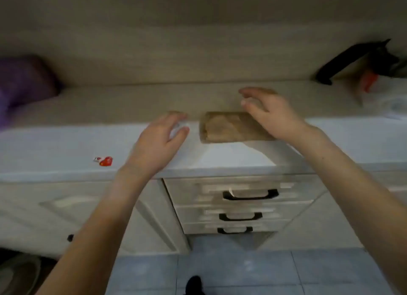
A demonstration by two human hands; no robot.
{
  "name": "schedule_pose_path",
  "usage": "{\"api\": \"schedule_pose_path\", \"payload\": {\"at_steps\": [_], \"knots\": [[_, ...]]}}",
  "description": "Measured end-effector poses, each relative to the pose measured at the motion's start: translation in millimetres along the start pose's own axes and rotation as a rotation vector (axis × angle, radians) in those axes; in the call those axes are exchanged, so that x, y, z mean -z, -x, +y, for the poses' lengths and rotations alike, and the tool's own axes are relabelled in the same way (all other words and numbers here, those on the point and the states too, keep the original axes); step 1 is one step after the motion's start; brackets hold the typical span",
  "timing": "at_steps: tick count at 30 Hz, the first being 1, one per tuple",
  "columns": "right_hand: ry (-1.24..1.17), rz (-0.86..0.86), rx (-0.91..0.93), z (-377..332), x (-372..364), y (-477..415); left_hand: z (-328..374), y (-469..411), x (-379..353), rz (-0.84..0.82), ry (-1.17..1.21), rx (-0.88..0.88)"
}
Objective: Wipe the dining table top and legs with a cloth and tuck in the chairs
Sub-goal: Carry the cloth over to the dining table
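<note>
A folded brown cloth (229, 127) lies flat on the pale countertop (66, 144), near its back half. My right hand (271, 114) hovers over the cloth's right end with fingers spread and loosely bent, holding nothing. Just left of the cloth is my left hand (158, 142), fingers relaxed above the counter, a small gap between it and the cloth. The picture is motion-blurred. No dining table or chair is in view.
A small red wrapper (104, 161) lies on the counter at the left. A purple object (24, 83) sits at the far left, a black handle (343, 63) and a clear plastic bag (387, 96) at the back right. Drawers with black handles (250, 195) sit below, above a tiled floor.
</note>
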State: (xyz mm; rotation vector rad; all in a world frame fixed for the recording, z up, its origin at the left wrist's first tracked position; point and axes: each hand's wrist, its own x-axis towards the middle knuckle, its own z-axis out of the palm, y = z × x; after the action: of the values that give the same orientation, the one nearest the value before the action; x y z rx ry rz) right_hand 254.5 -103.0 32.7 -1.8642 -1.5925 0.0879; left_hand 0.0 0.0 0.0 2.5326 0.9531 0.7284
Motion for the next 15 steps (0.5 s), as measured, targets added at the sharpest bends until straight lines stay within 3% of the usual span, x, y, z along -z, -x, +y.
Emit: {"api": "schedule_pose_path", "payload": {"at_steps": [4,7,10,15], "knots": [[0.322,-0.311,-0.024,6,-10,-7,-18,-11,-8,-0.118,-0.1,-0.007],[0.424,-0.329,0.019,13,-10,-5,-26,-14,-13,-0.121,-0.125,-0.038],[0.325,-0.298,-0.071,12,-6,0,-29,-13,-15,-0.11,-0.174,-0.068],[-0.032,-0.409,-0.264,9,5,-2,-26,-12,-15,-0.116,-0.178,-0.063]]}}
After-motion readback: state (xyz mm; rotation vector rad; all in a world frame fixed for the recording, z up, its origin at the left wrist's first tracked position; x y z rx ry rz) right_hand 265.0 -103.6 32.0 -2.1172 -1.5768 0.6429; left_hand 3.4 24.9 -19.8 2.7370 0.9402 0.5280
